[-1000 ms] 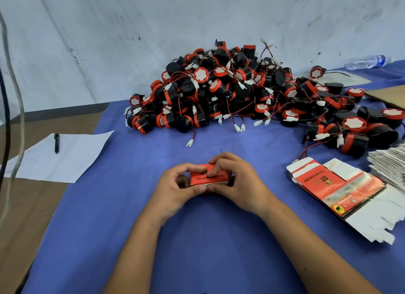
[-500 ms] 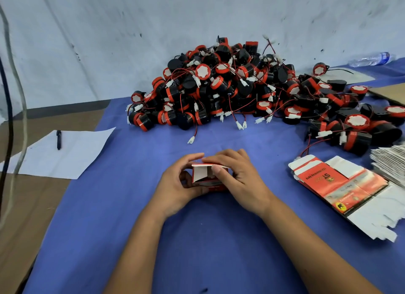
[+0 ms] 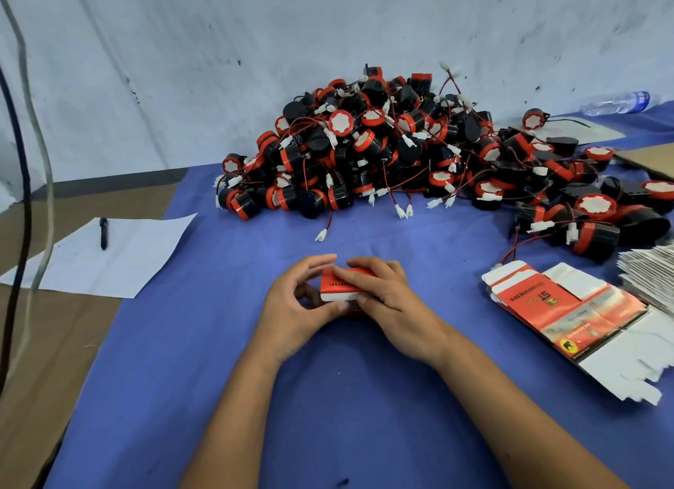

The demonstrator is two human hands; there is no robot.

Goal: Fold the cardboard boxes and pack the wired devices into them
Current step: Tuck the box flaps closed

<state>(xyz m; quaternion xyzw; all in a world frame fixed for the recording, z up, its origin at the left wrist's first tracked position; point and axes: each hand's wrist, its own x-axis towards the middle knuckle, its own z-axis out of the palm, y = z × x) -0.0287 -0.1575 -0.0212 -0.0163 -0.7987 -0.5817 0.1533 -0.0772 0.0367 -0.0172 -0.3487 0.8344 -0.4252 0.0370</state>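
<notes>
Red box (image 3: 341,288) was held btwn left hand (image 3: 297,306) & right hand (image 3: 388,308), both grips closed on it, low over desk (image 3: 219,342). Since 0.5 s ago, white flap was pressed down; closing judged nearly done. Devices (image 3: 383,153) piled behind.

Open blue cloth (image 3: 364,240) between hands and device heap (image 3: 383,153); flat cartons (image 3: 569,313) rightward.

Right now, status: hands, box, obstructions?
Left hand and right hand both on red box, folding flap. Device pile untouched behind. Nothing blocking.
</notes>
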